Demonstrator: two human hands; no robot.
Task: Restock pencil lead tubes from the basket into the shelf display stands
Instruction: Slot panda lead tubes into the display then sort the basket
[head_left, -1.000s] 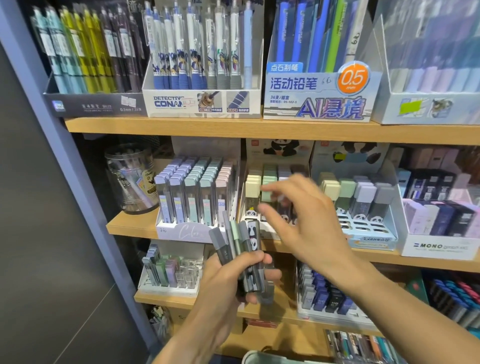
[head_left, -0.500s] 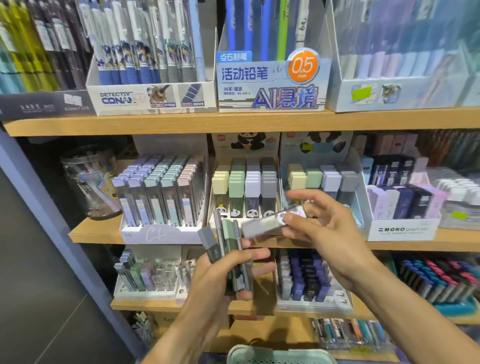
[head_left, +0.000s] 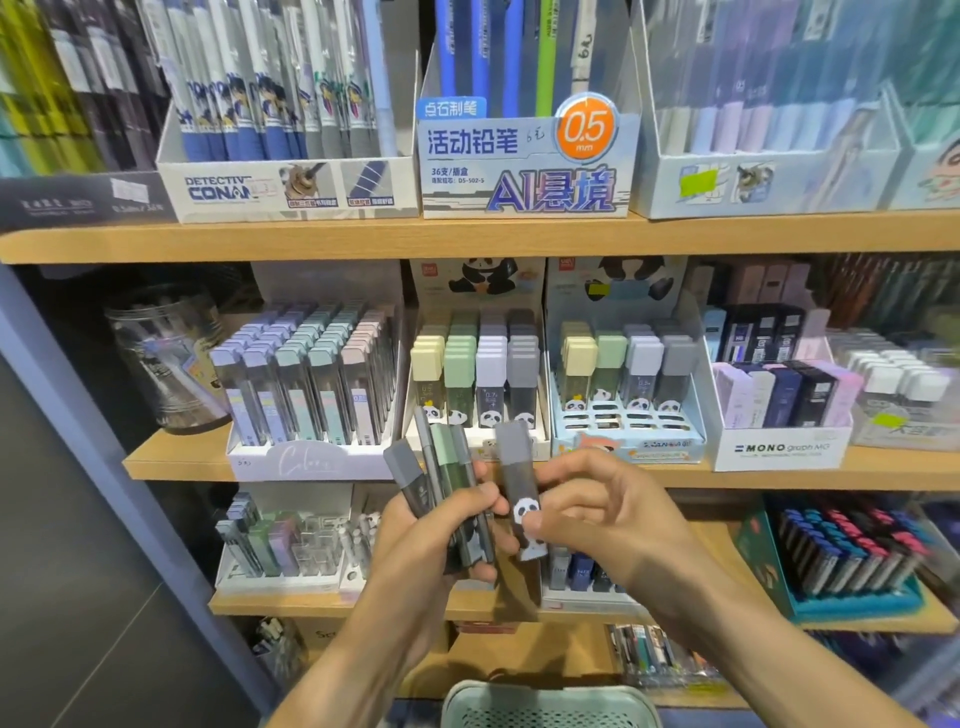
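Observation:
My left hand (head_left: 436, 530) grips a fanned bundle of lead tubes (head_left: 441, 467), grey and green capped, in front of the middle shelf. Beside it my right hand (head_left: 597, 509) pinches one grey-capped panda tube (head_left: 519, 483), held upright just right of the bundle. Behind the hands stand two panda display stands: the left one (head_left: 478, 384) is full of yellow, green, lilac and grey tubes, and the right one (head_left: 626, 400) has empty slots in its front rows. The pale green basket (head_left: 550, 701) shows at the bottom edge.
A stand of pastel-capped lead cases (head_left: 311, 384) sits left of the panda stands, a MONO box (head_left: 779, 415) to their right. A clear jar (head_left: 166, 358) stands far left. Pencil boxes fill the top shelf (head_left: 467, 239). A lower shelf holds more lead stands (head_left: 291, 545).
My right hand drew back from the shelf and turned the grey panda tube from lying sideways to upright beside the bundle. The camera view shifted right and closer.

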